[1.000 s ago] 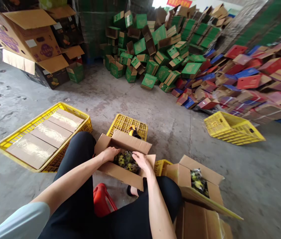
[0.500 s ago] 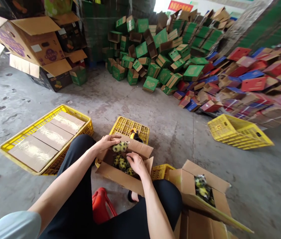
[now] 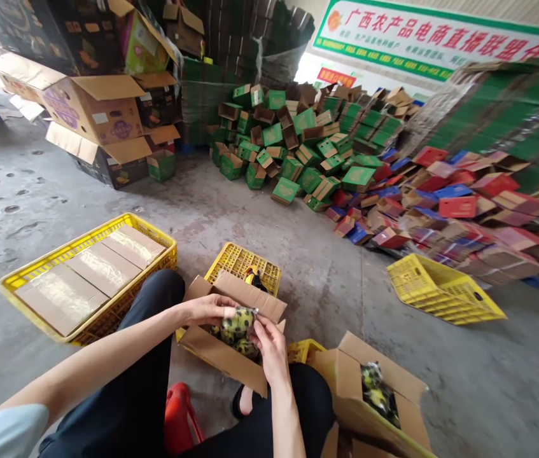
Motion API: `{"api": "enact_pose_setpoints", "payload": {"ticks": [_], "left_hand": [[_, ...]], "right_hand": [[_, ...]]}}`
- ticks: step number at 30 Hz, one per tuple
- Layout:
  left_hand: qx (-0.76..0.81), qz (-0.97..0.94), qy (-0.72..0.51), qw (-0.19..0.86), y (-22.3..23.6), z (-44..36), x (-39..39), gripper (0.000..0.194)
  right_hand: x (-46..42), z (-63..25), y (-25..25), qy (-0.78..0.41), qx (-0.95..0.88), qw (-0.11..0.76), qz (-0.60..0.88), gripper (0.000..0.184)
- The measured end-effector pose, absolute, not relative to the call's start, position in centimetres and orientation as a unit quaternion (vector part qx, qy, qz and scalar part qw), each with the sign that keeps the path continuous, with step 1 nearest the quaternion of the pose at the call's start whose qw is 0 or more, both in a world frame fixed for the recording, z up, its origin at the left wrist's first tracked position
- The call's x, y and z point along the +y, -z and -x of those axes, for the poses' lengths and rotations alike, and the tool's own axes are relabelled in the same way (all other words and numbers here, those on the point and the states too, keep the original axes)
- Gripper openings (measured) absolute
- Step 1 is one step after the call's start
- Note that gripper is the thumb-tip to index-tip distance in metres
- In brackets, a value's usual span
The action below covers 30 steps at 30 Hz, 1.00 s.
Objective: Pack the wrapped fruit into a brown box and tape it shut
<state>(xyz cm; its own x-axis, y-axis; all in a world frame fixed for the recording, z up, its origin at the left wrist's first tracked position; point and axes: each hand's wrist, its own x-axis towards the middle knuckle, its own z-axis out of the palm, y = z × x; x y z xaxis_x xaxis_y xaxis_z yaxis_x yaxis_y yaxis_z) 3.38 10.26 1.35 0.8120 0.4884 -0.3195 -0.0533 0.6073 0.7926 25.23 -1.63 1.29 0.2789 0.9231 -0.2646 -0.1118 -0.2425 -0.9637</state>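
An open cardboard box (image 3: pixel 216 353) rests on my lap and holds several yellow-green patterned wrapped fruits. My left hand (image 3: pixel 207 309) pinches one wrapped fruit (image 3: pixel 237 322) just above the box. My right hand (image 3: pixel 269 340) grips the same fruit from the right side, fingers curled at its wrapping. A second open carton (image 3: pixel 345 375) with more wrapped fruits (image 3: pixel 377 394) stands by my right knee.
A yellow crate (image 3: pixel 16 280) full of taped brown boxes lies at the left. A small yellow crate (image 3: pixel 243 261) sits beyond the lap box, another (image 3: pixel 441 296) tilts at the right. Heaps of green, red and blue cartons (image 3: pixel 345 159) cover the far floor. A red stool (image 3: pixel 181 416) is under me.
Both hands came up out of the box: the left lifted one wrapped fruit, and the right joined it on that fruit. The view tilted upward.
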Motion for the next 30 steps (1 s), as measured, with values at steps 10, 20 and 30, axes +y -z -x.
{"api": "enact_pose_setpoints", "payload": {"ticks": [10, 20, 30], "left_hand": [[0.325, -0.341, -0.263, 0.842, 2.3, -5.2, 10.5, 0.063], [0.371, -0.371, -0.311, 0.792, 3.3, -6.0, 11.1, 0.072], [0.382, -0.418, -0.315, 0.762, 2.4, -5.4, 10.4, 0.073]], "right_hand": [[-0.2, -26.1, 1.2, -0.443, -0.321, 0.539, 0.640, 0.052], [1.3, -27.2, 2.4, -0.434, -0.332, 0.516, 0.659, 0.046], [1.3, -26.3, 2.5, -0.455, -0.292, 0.548, 0.638, 0.059]]}}
